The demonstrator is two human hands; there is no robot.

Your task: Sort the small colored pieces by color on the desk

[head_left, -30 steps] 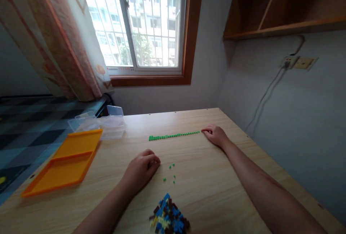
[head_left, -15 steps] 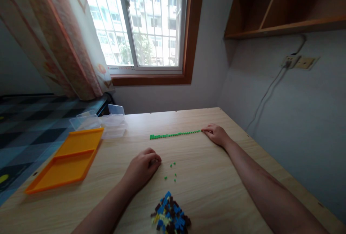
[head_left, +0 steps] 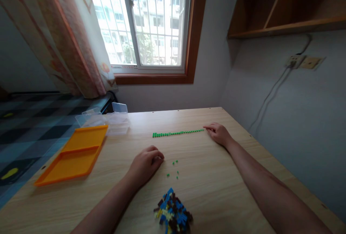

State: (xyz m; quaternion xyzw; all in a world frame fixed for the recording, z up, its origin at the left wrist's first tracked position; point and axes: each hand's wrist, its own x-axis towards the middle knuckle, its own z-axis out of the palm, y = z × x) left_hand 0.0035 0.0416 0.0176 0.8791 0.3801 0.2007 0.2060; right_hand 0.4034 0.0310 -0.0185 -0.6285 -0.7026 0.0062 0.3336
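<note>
A long row of small green bricks (head_left: 177, 132) lies across the wooden table (head_left: 243, 176). My right hand (head_left: 218, 133) rests at the row's right end, fingers pinched together at the last brick; whether it grips a brick is hidden. My left hand (head_left: 146, 163) lies on the table in a loose fist, its fingertips curled under. Just right of it lie several loose green bricks (head_left: 173, 168). A heap of blue, brown and yellow bricks (head_left: 173, 216) sits near the front edge between my forearms.
An open orange case (head_left: 74, 154) lies at the table's left. Clear plastic boxes (head_left: 113, 120) stand behind it. A window, a curtain and a wall shelf are beyond the table. A cable hangs from a wall socket (head_left: 293, 61) on the right.
Only the view has shifted a little to the left and down. Both hands keep their places on the table.
</note>
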